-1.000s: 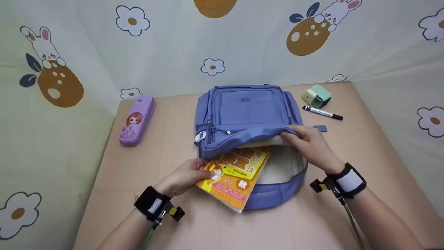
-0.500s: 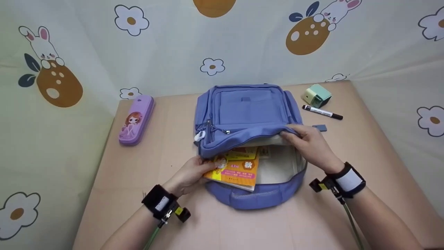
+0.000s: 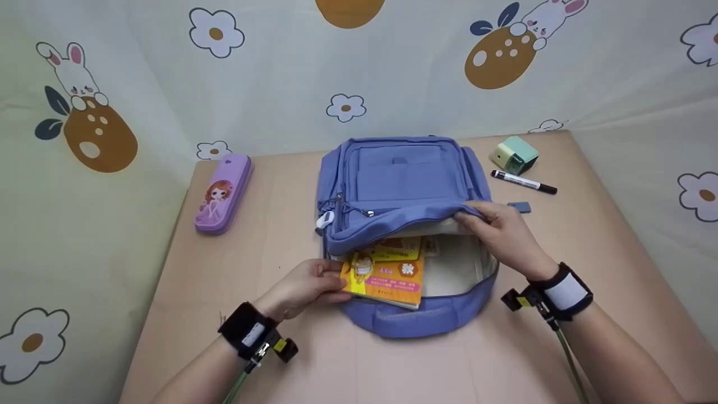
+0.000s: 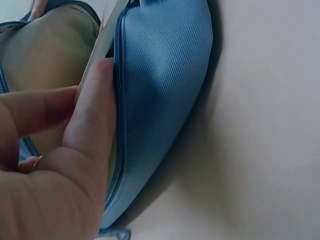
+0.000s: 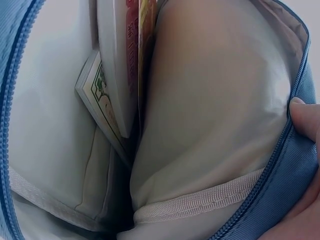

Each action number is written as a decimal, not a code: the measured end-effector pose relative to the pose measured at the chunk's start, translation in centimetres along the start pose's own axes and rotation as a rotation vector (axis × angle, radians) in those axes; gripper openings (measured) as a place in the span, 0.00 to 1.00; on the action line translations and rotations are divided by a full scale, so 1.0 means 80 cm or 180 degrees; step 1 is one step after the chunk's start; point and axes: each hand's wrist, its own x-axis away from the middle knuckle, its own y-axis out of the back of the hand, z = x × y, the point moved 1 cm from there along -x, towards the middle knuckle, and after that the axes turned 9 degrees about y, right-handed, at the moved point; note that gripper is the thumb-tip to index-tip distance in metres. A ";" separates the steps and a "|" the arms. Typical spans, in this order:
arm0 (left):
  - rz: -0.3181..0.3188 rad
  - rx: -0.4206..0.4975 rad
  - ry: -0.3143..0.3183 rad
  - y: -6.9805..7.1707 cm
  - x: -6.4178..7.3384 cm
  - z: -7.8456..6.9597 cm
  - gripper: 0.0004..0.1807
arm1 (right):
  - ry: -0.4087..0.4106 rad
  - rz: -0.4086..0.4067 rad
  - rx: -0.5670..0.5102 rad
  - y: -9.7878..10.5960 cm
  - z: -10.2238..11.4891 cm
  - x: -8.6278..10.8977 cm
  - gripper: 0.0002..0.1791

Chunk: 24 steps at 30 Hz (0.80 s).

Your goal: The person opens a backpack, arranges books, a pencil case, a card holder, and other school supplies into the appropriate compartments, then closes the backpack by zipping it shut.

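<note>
A blue backpack (image 3: 401, 177) lies on the table with its main compartment unzipped toward me. My left hand (image 3: 305, 289) pinches the left edge of an orange and yellow book (image 3: 387, 283), which sits partly inside the opening, its far part hidden under the front panel. In the left wrist view the thumb and a finger meet at the book's edge (image 4: 97, 52), beside the zipper rim. My right hand (image 3: 502, 235) grips the edge of the front panel and holds it raised. Another book (image 5: 102, 100) stands inside the compartment in the right wrist view, next to the held one.
A purple pencil case (image 3: 223, 193) with a printed girl lies at the left. Right of the backpack are a mint-green pencil sharpener (image 3: 515, 155), a black-and-white marker (image 3: 524, 182) and a small grey-blue block (image 3: 519, 207). A patterned cloth (image 3: 280, 67) hangs behind the table.
The orange book has gone further into the backpack and turned straighter. My left hand followed it, then shifted slightly back left to its edge. The right hand keeps holding the panel.
</note>
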 end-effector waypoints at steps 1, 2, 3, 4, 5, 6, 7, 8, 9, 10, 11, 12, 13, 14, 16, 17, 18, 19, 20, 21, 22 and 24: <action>-0.0013 0.0088 -0.0004 -0.002 -0.002 0.001 0.27 | 0.0002 0.0001 -0.0003 0.000 0.000 0.000 0.13; -0.0023 0.0184 -0.0017 -0.005 -0.005 0.002 0.27 | 0.0005 0.0002 -0.0004 0.000 0.000 0.000 0.13; -0.0034 0.0301 -0.0038 -0.008 -0.008 0.002 0.27 | 0.0002 0.0000 -0.0002 0.000 0.001 0.000 0.13; -0.0060 0.0405 -0.0062 -0.010 -0.011 0.003 0.28 | -0.0001 0.0003 -0.0008 0.000 0.001 0.000 0.13; -0.0091 0.0512 -0.0084 -0.013 -0.015 0.003 0.29 | -0.0006 0.0007 -0.0019 0.000 0.001 0.000 0.13; -0.0121 0.0619 -0.0109 -0.016 -0.019 0.003 0.30 | -0.0006 0.0013 -0.0019 0.000 0.001 0.000 0.14; -0.0148 0.0722 -0.0142 -0.019 -0.023 0.003 0.31 | -0.0012 0.0022 -0.0026 0.000 0.002 0.000 0.14; -0.0173 0.0805 -0.0179 -0.022 -0.027 0.003 0.32 | -0.0017 0.0034 -0.0040 -0.001 0.003 0.000 0.14; -0.0197 0.0885 -0.0219 -0.025 -0.031 0.003 0.33 | -0.0022 0.0044 -0.0052 -0.001 0.003 -0.001 0.14; -0.0217 0.0947 -0.0256 -0.028 -0.036 0.002 0.34 | -0.0023 0.0052 -0.0062 -0.001 0.004 -0.001 0.14; -0.0222 0.1008 -0.0299 -0.031 -0.040 0.001 0.36 | -0.0027 0.0061 -0.0072 -0.002 0.005 -0.002 0.14; -0.0216 0.1073 -0.0342 -0.033 -0.045 0.001 0.36 | -0.0028 0.0065 -0.0075 -0.002 0.006 -0.002 0.14; -0.0200 0.1139 -0.0387 -0.035 -0.049 -0.001 0.37 | -0.0029 0.0062 -0.0079 -0.002 0.006 -0.002 0.13; -0.0184 0.1197 -0.0424 -0.037 -0.054 -0.002 0.38 | -0.0028 0.0054 -0.0082 -0.002 0.007 -0.003 0.13; -0.0176 0.1305 -0.0481 -0.038 -0.062 -0.004 0.39 | -0.0028 0.0044 -0.0081 -0.002 0.007 -0.003 0.13; -0.0181 0.1328 -0.0508 -0.037 -0.066 -0.005 0.39 | -0.0029 0.0043 -0.0090 -0.002 0.006 -0.002 0.13; -0.0213 0.1334 -0.0525 -0.037 -0.069 -0.006 0.39 | -0.0030 0.0041 -0.0089 -0.002 0.006 -0.002 0.13; -0.0243 0.1315 -0.0543 -0.036 -0.072 -0.006 0.38 | -0.0030 0.0040 -0.0095 -0.002 0.005 -0.002 0.13; -0.0279 0.1274 -0.0552 -0.036 -0.075 -0.006 0.37 | -0.0035 0.0045 -0.0104 -0.003 0.005 -0.002 0.13; -0.0314 0.1199 -0.0569 -0.035 -0.077 -0.006 0.36 | -0.0039 0.0047 -0.0108 -0.003 0.004 -0.002 0.13; -0.0342 0.1133 -0.0587 -0.034 -0.079 -0.005 0.36 | -0.0042 0.0050 -0.0108 -0.003 0.004 -0.002 0.13; -0.0411 0.1039 -0.0601 -0.033 -0.080 -0.005 0.35 | -0.0048 0.0049 -0.0102 -0.004 0.003 -0.002 0.12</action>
